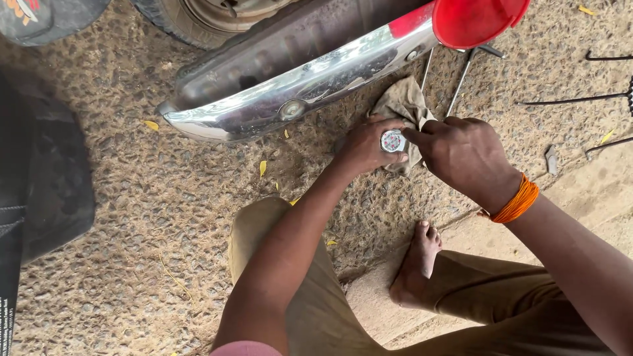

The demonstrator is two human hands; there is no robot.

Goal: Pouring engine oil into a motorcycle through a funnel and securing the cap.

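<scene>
Head view: your left hand [366,146] holds a small round metal cap [393,141] with a patterned top face, its grip closed around the rim, thumb and fingers pinching the edge. Your right hand [461,155] is curled closed, its index fingertip pressed against the cap's right edge; whether it also pinches the grey rag [403,109] beneath cannot be told. The cap sits between both hands, above the rough gravel ground [132,231], just below the chrome exhaust muffler [290,92] and near the red reflector [478,20].

Risk: the cap is small and held only at the rim. A slip of the left-hand pinch would likely drop it onto the gravel, where it could roll under the muffler or pick up grit. Your bare foot [415,264] lies near the drop zone.

Orientation: the cap's flat face points up toward the camera. It is round, so no long axis shows; its central axis runs roughly toward you.
</scene>
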